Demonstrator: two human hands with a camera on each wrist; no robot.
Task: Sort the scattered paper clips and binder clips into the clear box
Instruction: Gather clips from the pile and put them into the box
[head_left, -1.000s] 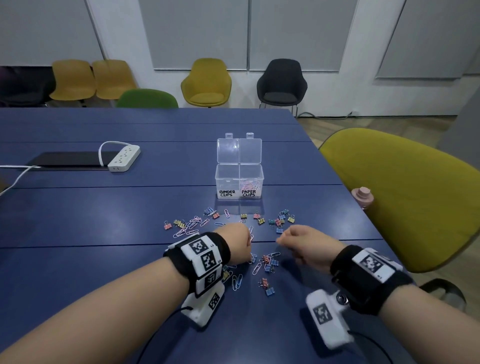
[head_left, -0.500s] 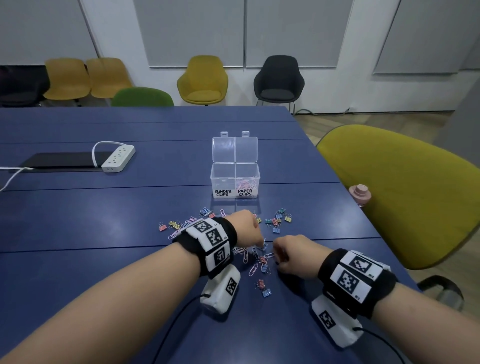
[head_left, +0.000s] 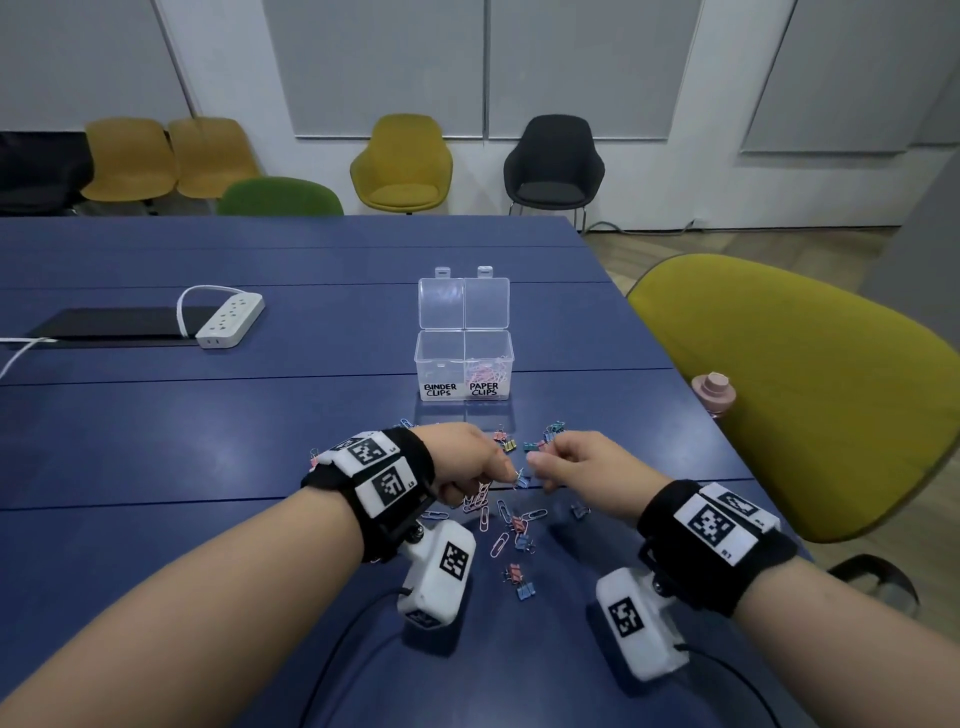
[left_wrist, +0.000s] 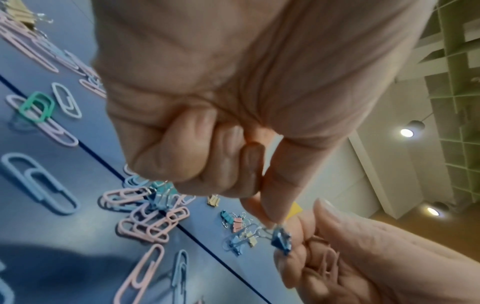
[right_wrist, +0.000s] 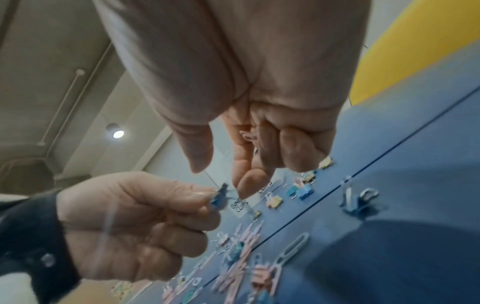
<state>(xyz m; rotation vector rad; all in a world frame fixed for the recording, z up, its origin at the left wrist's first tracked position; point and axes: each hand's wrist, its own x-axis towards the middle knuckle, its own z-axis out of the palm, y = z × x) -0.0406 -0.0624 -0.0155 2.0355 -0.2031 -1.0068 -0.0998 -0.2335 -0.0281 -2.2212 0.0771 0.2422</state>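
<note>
Fingers (left_wrist: 272, 201) of the left hand (head_left: 467, 462) pinch a blue binder clip (left_wrist: 281, 238); the right hand (head_left: 582, 473) curls around pink paper clips (left_wrist: 324, 265). More clips (head_left: 511, 530) lie on the blue table (head_left: 208, 441), before the open clear box (head_left: 464, 364). Chairs (head_left: 400, 161) stand behind

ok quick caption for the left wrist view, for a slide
Left hand pinches a blue binder clip above scattered paper clips on the blue table, the right hand close alongside.

The clear box (head_left: 464, 364) bears two handwritten black labels on its front wall: "BINDER CLIPS" on the left compartment, "PAPER CLIPS" on the right compartment. Other markings are too small to read.
</note>
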